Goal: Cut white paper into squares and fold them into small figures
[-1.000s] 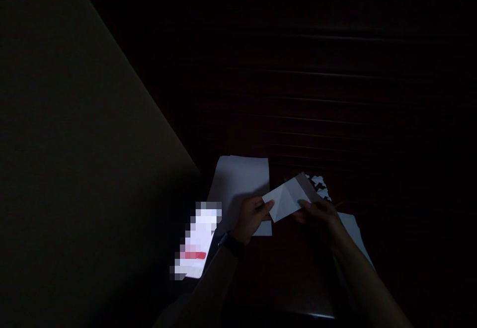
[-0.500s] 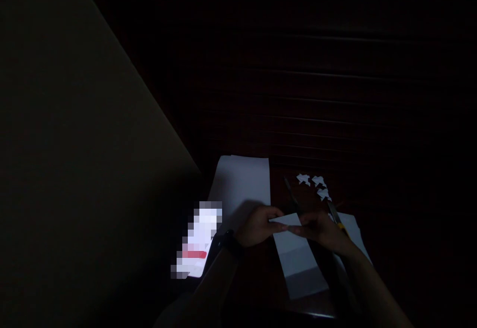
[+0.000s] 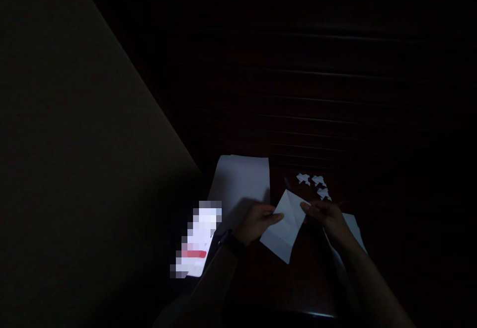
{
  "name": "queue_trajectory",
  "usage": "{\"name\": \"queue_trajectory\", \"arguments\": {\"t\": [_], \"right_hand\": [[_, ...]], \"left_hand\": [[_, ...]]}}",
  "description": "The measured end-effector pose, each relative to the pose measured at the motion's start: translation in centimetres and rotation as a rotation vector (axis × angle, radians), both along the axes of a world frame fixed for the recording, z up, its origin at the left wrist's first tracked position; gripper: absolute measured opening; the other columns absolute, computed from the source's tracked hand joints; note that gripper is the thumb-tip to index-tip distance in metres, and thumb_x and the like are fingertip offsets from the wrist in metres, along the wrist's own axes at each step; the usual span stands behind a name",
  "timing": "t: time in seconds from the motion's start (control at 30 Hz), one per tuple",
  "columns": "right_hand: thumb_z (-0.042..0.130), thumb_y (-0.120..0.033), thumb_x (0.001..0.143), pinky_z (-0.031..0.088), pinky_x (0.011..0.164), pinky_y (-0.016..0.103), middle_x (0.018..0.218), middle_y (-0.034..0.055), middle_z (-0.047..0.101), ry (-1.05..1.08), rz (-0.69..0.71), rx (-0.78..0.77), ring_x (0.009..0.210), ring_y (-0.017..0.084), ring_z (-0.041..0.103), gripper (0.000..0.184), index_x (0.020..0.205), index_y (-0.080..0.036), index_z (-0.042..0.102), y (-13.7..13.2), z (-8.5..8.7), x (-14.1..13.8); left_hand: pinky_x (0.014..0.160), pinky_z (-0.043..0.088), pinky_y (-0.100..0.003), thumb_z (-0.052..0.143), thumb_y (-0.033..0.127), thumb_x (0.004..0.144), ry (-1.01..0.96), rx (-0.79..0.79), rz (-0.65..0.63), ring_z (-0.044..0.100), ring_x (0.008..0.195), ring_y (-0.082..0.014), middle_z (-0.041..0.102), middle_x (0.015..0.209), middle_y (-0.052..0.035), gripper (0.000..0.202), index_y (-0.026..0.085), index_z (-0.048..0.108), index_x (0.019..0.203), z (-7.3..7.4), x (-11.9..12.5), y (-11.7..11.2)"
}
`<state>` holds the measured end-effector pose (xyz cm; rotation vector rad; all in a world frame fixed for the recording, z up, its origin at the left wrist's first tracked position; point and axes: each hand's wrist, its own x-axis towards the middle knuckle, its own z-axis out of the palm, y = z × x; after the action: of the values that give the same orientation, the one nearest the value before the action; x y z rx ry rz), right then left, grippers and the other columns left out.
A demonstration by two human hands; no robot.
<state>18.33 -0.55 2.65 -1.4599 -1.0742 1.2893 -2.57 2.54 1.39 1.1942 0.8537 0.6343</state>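
A creased sheet of white paper (image 3: 287, 226) is held up between my two hands, tilted with one corner pointing away from me. My left hand (image 3: 258, 221) pinches its left edge, the thumb lying on top. On the opposite side, my right hand (image 3: 328, 216) grips the upper right corner between thumb and fingers. Fold lines run across the paper's surface. Beyond it lie several small folded white paper pieces (image 3: 319, 181) with pointed corners. A dark watch or band sits on my left wrist.
Large white sheets (image 3: 242, 181) lie at the back left of the dark table (image 3: 261, 288). A lit phone (image 3: 201, 238), partly pixelated, rests left of my left arm. More white paper (image 3: 354, 226) lies under my right forearm. A pale wall (image 3: 74, 169) rises at left.
The paper has been lifted and turned, its near end swinging left, and it now looks shorter. My right hand moved slightly up and right. My arm now hides the yellow-handled cutter.
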Motion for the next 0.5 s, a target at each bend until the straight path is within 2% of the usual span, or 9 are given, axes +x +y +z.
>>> {"name": "queue_trajectory", "arguments": {"t": [0.2,0.27,0.3,0.33,0.4,0.47,0.5], "right_hand": [[0.066,-0.039,0.071,0.041,0.058,0.027,0.060,0.0044,0.064,-0.045,0.089,0.016,0.057,0.015,0.055,0.028,0.057,-0.015,0.066,-0.1,1.3,0.9],[0.066,-0.037,0.071,0.043,0.059,0.028,0.062,0.0050,0.065,-0.026,0.103,0.009,0.059,0.016,0.057,0.024,0.064,-0.015,0.068,-0.1,1.2,0.8],[0.066,-0.035,0.071,0.044,0.060,0.029,0.063,0.0044,0.066,-0.008,0.109,0.012,0.060,0.017,0.058,0.020,0.073,-0.015,0.070,-0.1,1.3,0.8],[0.067,-0.033,0.070,0.045,0.061,0.029,0.066,0.0036,0.067,0.015,0.120,0.021,0.061,0.017,0.059,0.024,0.088,-0.017,0.069,-0.1,1.4,0.8],[0.071,-0.027,0.066,0.047,0.064,0.032,0.083,0.0033,0.069,0.076,0.177,0.046,0.067,0.018,0.061,0.054,0.118,-0.025,0.055,-0.2,1.7,1.1],[0.074,-0.021,0.060,0.049,0.069,0.035,0.108,0.0046,0.063,0.108,0.286,0.060,0.080,0.021,0.061,0.075,0.128,-0.031,0.044,-0.3,2.1,1.5],[0.074,-0.020,0.059,0.049,0.072,0.037,0.116,0.0048,0.059,0.096,0.341,0.058,0.087,0.023,0.060,0.074,0.127,-0.032,0.046,-0.4,2.3,1.8]], "left_hand": [[0.053,0.040,-0.023,0.063,0.045,0.071,0.054,0.002,0.051,0.057,0.061,-0.0146,0.066,0.070,-0.0052,0.034,0.011,0.067,0.074,0.3,-0.6,0.4],[0.053,0.039,-0.023,0.064,0.045,0.071,0.039,-0.008,0.077,0.056,0.059,-0.0137,0.065,0.069,-0.0043,0.033,0.012,0.066,0.074,0.4,-0.6,0.4],[0.052,0.039,-0.023,0.064,0.044,0.071,0.036,-0.011,0.085,0.056,0.058,-0.0135,0.064,0.069,-0.0040,0.033,0.012,0.066,0.073,0.4,-0.6,0.4],[0.053,0.039,-0.023,0.064,0.044,0.071,0.037,-0.012,0.086,0.056,0.058,-0.0134,0.064,0.068,-0.0039,0.033,0.012,0.066,0.073,0.5,-0.7,0.4],[0.054,0.040,-0.023,0.063,0.043,0.071,0.044,-0.015,0.068,0.056,0.060,-0.0139,0.065,0.070,-0.0045,0.032,0.012,0.066,0.074,0.7,-0.8,0.4],[0.056,0.040,-0.024,0.064,0.042,0.071,0.051,-0.018,0.026,0.056,0.061,-0.0143,0.065,0.072,-0.0051,0.031,0.012,0.067,0.075,0.9,-1.0,0.5],[0.056,0.040,-0.024,0.064,0.042,0.070,0.053,-0.022,0.000,0.056,0.061,-0.0143,0.065,0.071,-0.0049,0.030,0.012,0.068,0.075,1.1,-1.0,0.5]]}}
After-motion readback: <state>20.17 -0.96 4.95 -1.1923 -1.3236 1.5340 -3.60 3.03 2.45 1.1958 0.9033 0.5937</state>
